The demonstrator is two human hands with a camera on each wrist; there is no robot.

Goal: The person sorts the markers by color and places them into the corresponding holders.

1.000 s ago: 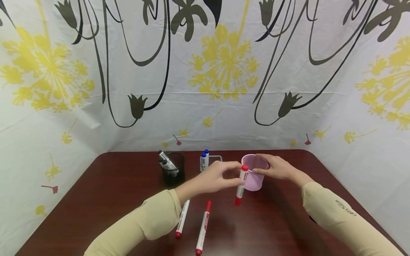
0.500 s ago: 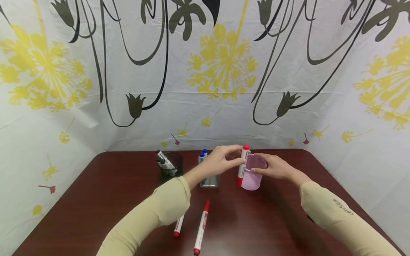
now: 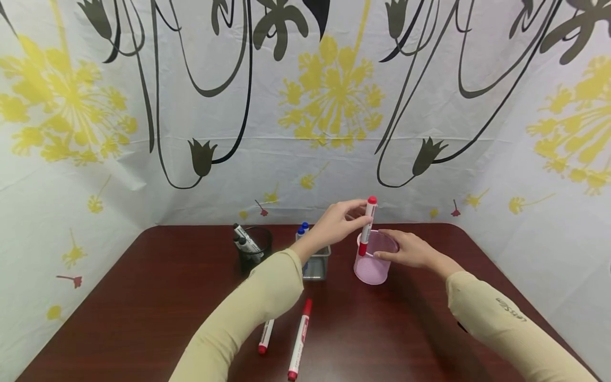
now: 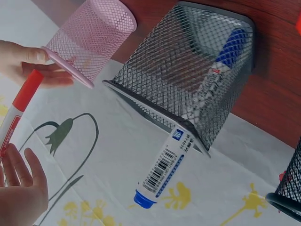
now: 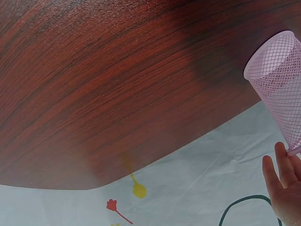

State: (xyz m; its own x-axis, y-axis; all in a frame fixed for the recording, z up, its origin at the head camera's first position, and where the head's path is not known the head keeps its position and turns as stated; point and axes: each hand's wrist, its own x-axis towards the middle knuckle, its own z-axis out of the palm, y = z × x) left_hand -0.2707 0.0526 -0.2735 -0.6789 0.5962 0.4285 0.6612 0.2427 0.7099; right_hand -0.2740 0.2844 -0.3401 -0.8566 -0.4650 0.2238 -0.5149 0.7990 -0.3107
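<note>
My left hand (image 3: 336,223) pinches a red-capped white marker (image 3: 368,225) between thumb and fingers. The marker stands nearly upright, its lower red end in front of or just at the near rim of a pink mesh pen cup (image 3: 372,271); which of the two cannot be told. At the cup's right side, my right hand (image 3: 412,249) holds the rim with thumb and fingers. In the right wrist view, fingertips (image 5: 281,150) meet the rim of that cup. Two more red-capped markers lie on the table: one in full view (image 3: 299,342), the other marker (image 3: 266,337) partly behind my left sleeve.
Left of the pink cup stands a grey mesh holder (image 3: 316,271) with blue-capped markers (image 4: 162,167). Further left, a black mesh cup (image 3: 245,260) contains black-capped markers (image 3: 247,241). A patterned cloth (image 3: 296,159) hangs behind the dark wooden table (image 3: 119,297).
My left hand has risen and moved forward and right, bringing the marker from in front of the pink cup up to its rim. My right hand stays on the cup.
</note>
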